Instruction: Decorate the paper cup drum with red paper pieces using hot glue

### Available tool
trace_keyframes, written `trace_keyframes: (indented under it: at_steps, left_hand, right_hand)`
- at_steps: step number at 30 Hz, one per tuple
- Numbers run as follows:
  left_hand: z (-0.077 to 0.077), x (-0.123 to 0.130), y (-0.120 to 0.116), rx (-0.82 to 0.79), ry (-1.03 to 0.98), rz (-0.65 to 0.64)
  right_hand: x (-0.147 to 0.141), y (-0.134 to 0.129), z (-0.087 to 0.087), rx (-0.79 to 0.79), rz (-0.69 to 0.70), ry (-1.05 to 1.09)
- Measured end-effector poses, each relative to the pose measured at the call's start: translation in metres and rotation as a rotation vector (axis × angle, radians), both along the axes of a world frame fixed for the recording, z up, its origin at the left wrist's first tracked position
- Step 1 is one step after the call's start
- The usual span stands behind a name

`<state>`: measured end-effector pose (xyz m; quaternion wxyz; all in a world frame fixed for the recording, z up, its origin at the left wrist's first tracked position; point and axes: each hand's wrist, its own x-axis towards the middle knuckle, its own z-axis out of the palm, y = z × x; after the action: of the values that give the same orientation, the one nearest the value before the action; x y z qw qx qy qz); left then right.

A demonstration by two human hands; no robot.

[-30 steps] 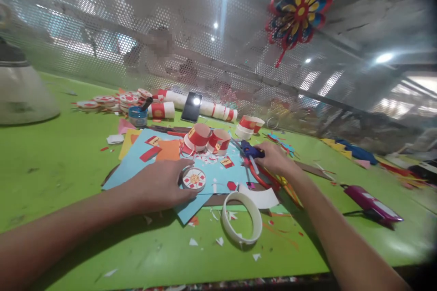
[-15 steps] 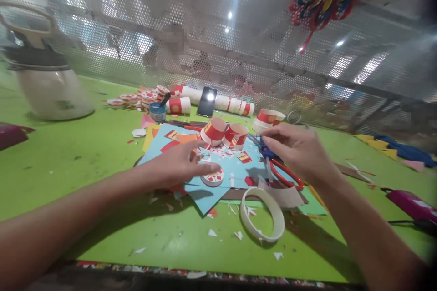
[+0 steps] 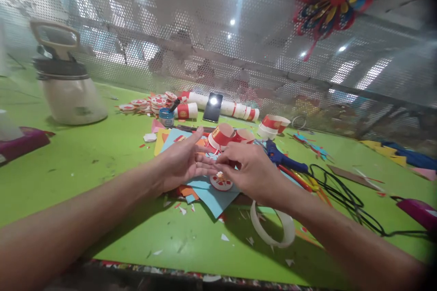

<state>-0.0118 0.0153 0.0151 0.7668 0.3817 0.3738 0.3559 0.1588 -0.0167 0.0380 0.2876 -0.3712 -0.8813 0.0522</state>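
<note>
My left hand [image 3: 184, 161] is open, palm turned up and fingers spread, over blue paper [image 3: 215, 202]. The right hand [image 3: 251, 168] is pinched at the left fingertips; whatever lies between its thumb and finger is too small to make out. Just under the fingers sits a round white disc [image 3: 221, 183] with red pieces and a small figure-like bit on top. Behind the hands stand red and white paper cup pieces [image 3: 222, 135]. A blue glue gun [image 3: 285, 158] lies right of the papers.
A white tape ring [image 3: 273, 227] is near the front, among paper scraps. Black cable [image 3: 355, 204] coils at right. Farther back are a phone [image 3: 213, 108], a blue jar [image 3: 166, 117], decorated discs [image 3: 158, 102] and a large white kettle-like container [image 3: 73, 100].
My right hand has moved left from the glue gun, now lying free, to my left fingertips. The left hand has lifted off the disc and turned palm up. The view has shifted slightly.
</note>
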Motion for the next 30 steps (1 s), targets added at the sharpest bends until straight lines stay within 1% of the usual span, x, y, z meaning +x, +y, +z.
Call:
trace_keyframes:
  at_steps: [4,11,13,16,18,20,23,26,30]
  left_hand:
    - [-0.001,-0.003,0.001,0.023,-0.05,-0.03]
    - [-0.004,-0.006,0.003,0.099,-0.065,-0.042]
    - [-0.002,-0.007,0.003,0.115,-0.048,-0.021]
    - [0.001,-0.007,0.004,0.152,0.006,0.065]
    - [0.002,-0.008,0.006,0.172,0.011,0.095]
    - [0.002,-0.009,0.009,0.173,0.017,0.091]
    - [-0.002,-0.011,0.013,0.18,0.017,0.088]
    - [-0.004,-0.014,0.017,0.194,0.017,0.115]
    - [-0.006,-0.017,0.02,0.264,0.023,0.147]
  right_hand:
    - [0.0,0.007,-0.005,0.02,0.032,-0.008]
    - [0.008,0.005,-0.004,-0.01,-0.021,0.028]
    - [0.011,0.003,-0.003,-0.017,-0.012,0.046]
    - [0.017,0.001,-0.002,0.003,-0.029,0.064]
    - [0.021,0.0,-0.002,0.01,-0.046,0.058]
    - [0.023,-0.001,-0.001,-0.002,-0.039,0.053]
    - [0.025,-0.004,0.001,-0.062,-0.037,0.031]
    - [0.028,-0.007,0.004,-0.103,-0.077,0.004]
    - [0.035,-0.007,0.007,-0.093,-0.147,-0.017]
